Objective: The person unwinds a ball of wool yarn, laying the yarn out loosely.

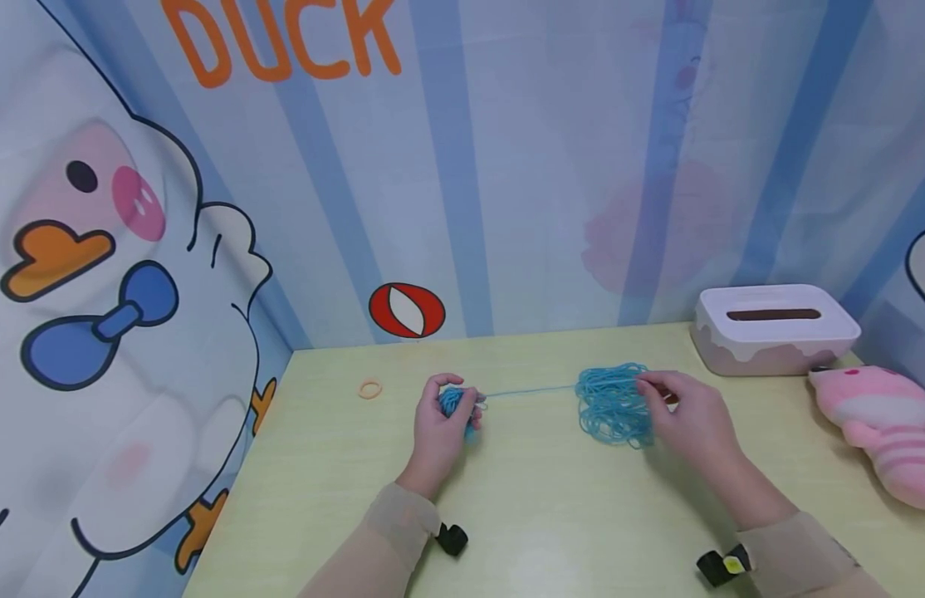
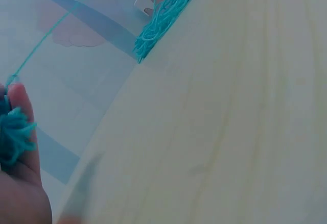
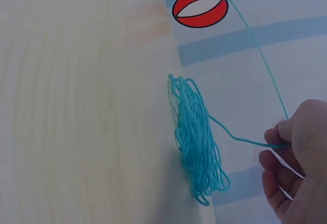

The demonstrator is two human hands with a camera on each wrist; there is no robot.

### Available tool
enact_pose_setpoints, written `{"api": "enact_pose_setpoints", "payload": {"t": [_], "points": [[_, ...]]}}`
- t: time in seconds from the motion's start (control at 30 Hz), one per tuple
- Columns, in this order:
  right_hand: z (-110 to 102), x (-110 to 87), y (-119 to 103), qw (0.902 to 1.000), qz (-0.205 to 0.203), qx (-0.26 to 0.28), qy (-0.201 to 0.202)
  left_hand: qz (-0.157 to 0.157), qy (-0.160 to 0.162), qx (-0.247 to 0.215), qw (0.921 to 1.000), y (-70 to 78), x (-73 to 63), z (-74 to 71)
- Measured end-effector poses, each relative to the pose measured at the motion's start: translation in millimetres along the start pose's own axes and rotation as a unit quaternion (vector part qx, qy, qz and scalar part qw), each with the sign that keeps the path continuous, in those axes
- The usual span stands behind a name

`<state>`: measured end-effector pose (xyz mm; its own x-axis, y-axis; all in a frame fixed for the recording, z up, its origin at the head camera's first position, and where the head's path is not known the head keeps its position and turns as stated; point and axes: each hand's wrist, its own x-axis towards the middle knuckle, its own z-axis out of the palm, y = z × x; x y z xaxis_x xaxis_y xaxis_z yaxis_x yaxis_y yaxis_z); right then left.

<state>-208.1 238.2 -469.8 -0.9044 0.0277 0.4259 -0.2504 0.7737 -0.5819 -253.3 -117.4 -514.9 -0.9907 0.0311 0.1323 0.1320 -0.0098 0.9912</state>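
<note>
Yarn in bright turquoise lies in a loose, looped heap on the pale counter, between the person's two hands and much nearer the right one. From where I stand, the left hand is curled round a small wound bundle of the same yarn, thumb laid against it, well apart from the heap. The right hand is at the heap's right edge as seen from the head, and the right wrist view shows it raised a little clear of the loops, thumb and fingertips pinching one strand drawn from them. From that pinch a thin strand stretches across, fairly straight, to the bundle in the left hand. A small orange ring lies on the counter, out to the left of the left hand. Over past the right hand, near the back, there's a white and mauve tissue box, with a pink striped plush toy lying just in front of it. A blue-striped duck backdrop hangs behind
</note>
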Motion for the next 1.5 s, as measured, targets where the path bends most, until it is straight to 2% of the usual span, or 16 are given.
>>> {"api": "enact_pose_setpoints", "payload": {"t": [0.1, 0.17, 0.27, 0.4, 0.57, 0.7, 0.83, 0.9, 0.97, 1.03, 1.1, 1.17, 1.2, 1.27, 1.4, 1.5], "points": [[-3.7, 0.9, 9.0, 0.9997, 0.015, -0.011, -0.015, -0.004, 0.018, 0.025, 0.9995, 0.8, -1.0, -0.2], [-5.1, 1.8, 14.4, 0.9996, 0.016, -0.015, -0.019, -0.003, 0.024, 0.023, 0.9994, 1.7, -1.6, -0.3], [-7.3, 2.8, 20.9, 0.9988, 0.023, -0.025, -0.035, 0.006, 0.019, -0.020, 0.9996, 3.0, -1.4, -0.3], [-9.3, 5.2, 28.3, 0.9942, 0.060, -0.035, -0.082, 0.000, 0.008, -0.058, 0.9983, 4.2, -1.7, 0.1], [-8.9, 7.9, 37.7, 0.9861, 0.103, -0.046, -0.121, -0.010, -0.002, -0.036, 0.9993, 1.9, -0.7, 1.4], [-7.7, 9.8, 43.1, 0.9813, 0.124, -0.050, -0.139, 0.006, -0.006, -0.027, 0.9996, -2.4, 1.1, 1.9], [-4.8, 11.7, 41.4, 0.9785, 0.126, -0.054, -0.154, 0.018, -0.013, -0.010, 0.9997, -4.3, 1.8, 1.4], [-1.4, 11.6, 34.7, 0.9816, 0.115, -0.052, -0.143, 0.018, -0.016, 0.000, 0.9997, -3.7, 1.4, 1.2], [4.8, 11.1, 22.8, 0.9892, 0.093, -0.045, -0.104, 0.016, -0.014, 0.011, 0.9997, -2.3, 1.1, 1.1], [14.4, 11.1, 5.9, 0.9970, 0.052, -0.028, -0.050, 0.014, -0.013, 0.015, 0.9997, 0.0, 0.4, 0.9], [26.9, 11.2, -13.6, 1.0000, -0.005, -0.004, -0.003, 0.010, -0.023, 0.001, 0.9997, 1.9, 0.0, 0.6], [40.1, 11.3, -35.0, 0.9984, -0.052, 0.019, 0.005, -0.001, -0.037, -0.021, 0.9991, 3.8, -0.3, 0.5], [46.8, 11.0, -45.0, 0.9970, -0.072, 0.028, -0.009, -0.010, -0.043, -0.034, 0.9984, 4.7, -0.2, 0.6], [60.2, 10.4, -63.6, 0.9932, -0.090, 0.043, -0.061, -0.031, -0.054, -0.055, 0.9965, 6.2, -0.3, 1.0], [84.8, 10.9, -90.7, 0.9764, -0.075, 0.060, -0.193, -0.051, -0.062, -0.070, 0.9944, 9.6, -1.7, 2.9], [100.5, 13.0, -101.1, 0.9638, -0.059, 0.073, -0.250, -0.043, -0.071, -0.056, 0.9950, 10.4, -2.8, 4.6]]}}
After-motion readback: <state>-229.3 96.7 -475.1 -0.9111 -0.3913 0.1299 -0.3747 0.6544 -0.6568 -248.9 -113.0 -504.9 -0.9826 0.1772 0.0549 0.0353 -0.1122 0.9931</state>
